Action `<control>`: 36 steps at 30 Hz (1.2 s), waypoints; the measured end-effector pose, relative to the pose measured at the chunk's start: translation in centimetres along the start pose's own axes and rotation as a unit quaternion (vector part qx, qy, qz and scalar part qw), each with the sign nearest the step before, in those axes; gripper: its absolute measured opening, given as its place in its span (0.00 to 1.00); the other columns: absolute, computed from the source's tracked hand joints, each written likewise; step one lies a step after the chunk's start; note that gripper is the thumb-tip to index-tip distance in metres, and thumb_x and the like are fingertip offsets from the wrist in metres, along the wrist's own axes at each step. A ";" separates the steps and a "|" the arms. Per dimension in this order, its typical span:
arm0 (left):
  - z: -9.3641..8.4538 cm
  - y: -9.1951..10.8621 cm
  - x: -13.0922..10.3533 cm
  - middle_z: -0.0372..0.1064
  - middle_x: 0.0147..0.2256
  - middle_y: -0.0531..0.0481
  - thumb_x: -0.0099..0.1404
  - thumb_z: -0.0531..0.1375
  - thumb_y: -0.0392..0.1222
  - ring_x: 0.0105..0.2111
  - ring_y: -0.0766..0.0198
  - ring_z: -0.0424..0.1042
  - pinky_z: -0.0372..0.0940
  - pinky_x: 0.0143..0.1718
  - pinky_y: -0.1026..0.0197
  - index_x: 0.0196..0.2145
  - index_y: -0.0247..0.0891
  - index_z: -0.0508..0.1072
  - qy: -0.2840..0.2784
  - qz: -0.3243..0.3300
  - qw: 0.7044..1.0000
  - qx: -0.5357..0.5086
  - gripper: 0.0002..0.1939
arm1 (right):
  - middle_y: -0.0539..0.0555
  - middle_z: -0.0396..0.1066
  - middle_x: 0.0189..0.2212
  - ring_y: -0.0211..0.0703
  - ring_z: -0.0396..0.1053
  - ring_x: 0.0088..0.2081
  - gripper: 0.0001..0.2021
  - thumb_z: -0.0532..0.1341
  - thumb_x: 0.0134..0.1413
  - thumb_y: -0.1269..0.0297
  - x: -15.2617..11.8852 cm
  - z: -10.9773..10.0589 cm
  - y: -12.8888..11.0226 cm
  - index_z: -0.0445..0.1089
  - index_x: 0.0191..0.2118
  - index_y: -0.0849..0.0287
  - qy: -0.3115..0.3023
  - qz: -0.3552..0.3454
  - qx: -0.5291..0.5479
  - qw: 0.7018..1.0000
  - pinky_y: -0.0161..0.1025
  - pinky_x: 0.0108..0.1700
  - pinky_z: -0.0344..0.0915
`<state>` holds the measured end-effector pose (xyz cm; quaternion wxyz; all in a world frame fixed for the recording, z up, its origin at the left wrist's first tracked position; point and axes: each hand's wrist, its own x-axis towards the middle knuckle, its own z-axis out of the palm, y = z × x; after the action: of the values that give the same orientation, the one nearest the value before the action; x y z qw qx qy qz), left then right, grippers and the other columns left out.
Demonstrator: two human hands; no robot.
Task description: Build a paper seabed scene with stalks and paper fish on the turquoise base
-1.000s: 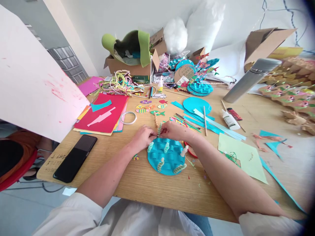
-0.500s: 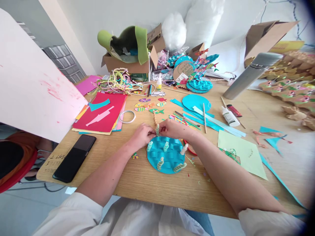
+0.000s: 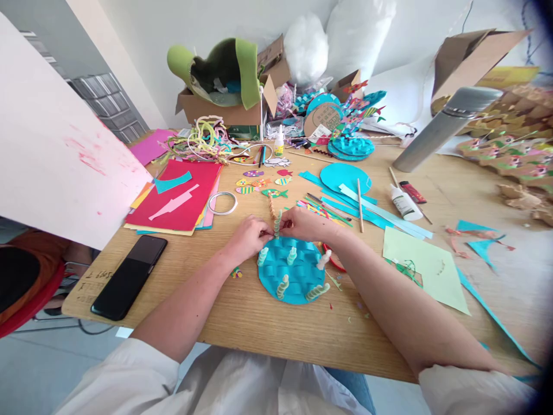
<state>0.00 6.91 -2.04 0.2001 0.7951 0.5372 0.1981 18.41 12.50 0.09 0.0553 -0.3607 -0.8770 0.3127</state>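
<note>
A round blue woven paper disc [image 3: 276,267] lies on the table in front of me, with several pale twisted spirals standing or leaning on it. At its far edge a pale green twisted spiral [image 3: 277,222] stands upright between my hands. My left hand [image 3: 253,235] is closed, its thumb and fingertips pinched at the spiral's base from the left. From the right, my right hand [image 3: 300,223] pinches the same spiral low down; its fingertips are partly hidden. Just behind it is an orange-brown twisted strip [image 3: 271,206], near the green paper fish [image 3: 275,193].
Left are red paper sheets [image 3: 181,196], a tape roll [image 3: 222,203] and a phone [image 3: 129,276]. Beyond my right hand lie blue strips [image 3: 380,216], a glue bottle [image 3: 406,204] and a steel flask [image 3: 444,129]. A red ring [image 3: 339,265] touches the disc's right side.
The camera view has shifted slightly. Both hands stay at the spiral on the disc's far edge, and the spiral's top leans a little more to the right.
</note>
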 end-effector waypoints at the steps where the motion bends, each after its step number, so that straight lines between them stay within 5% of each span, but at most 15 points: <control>1: 0.0 0.0 0.0 0.77 0.30 0.49 0.57 0.65 0.34 0.36 0.59 0.72 0.64 0.42 0.58 0.30 0.37 0.79 0.000 -0.001 1.000 0.001 0.02 | 0.49 0.73 0.26 0.34 0.67 0.28 0.07 0.60 0.45 0.70 0.0 0.0 0.0 0.75 0.31 0.61 -0.007 0.000 0.005 1.000 0.29 0.30 0.58; 20: 0.0 -0.3 -0.1 0.76 0.29 0.48 0.57 0.66 0.35 0.34 0.59 0.71 0.63 0.39 0.60 0.30 0.36 0.80 0.000 0.000 1.000 0.000 0.02 | 0.53 0.76 0.27 0.36 0.67 0.27 0.09 0.58 0.51 0.68 -0.3 -0.2 -1.6 0.77 0.32 0.61 -0.046 0.014 -0.077 0.996 0.31 0.28 0.55; 31: -0.3 -0.3 0.0 0.76 0.32 0.48 0.56 0.65 0.32 0.36 0.60 0.73 0.65 0.42 0.60 0.31 0.36 0.80 0.008 -0.005 0.999 -0.037 0.04 | 0.53 0.78 0.33 0.39 0.72 0.33 0.09 0.60 0.51 0.71 -0.8 -1.6 -1.2 0.77 0.37 0.62 -0.033 -0.009 -0.017 0.999 0.32 0.35 0.63; 36: -0.1 -0.4 -0.1 0.77 0.38 0.47 0.57 0.65 0.30 0.38 0.62 0.74 0.67 0.39 0.62 0.45 0.35 0.76 0.027 -0.024 0.997 -0.074 0.17 | 0.52 0.78 0.33 0.38 0.71 0.32 0.09 0.60 0.51 0.69 -1.2 -2.5 -1.2 0.76 0.37 0.61 -0.015 0.002 -0.004 1.000 0.32 0.34 0.63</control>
<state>-0.40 6.92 -2.23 0.2481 0.7596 0.5450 0.2538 19.37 12.35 2.92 0.0398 -0.3582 -0.8780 0.3150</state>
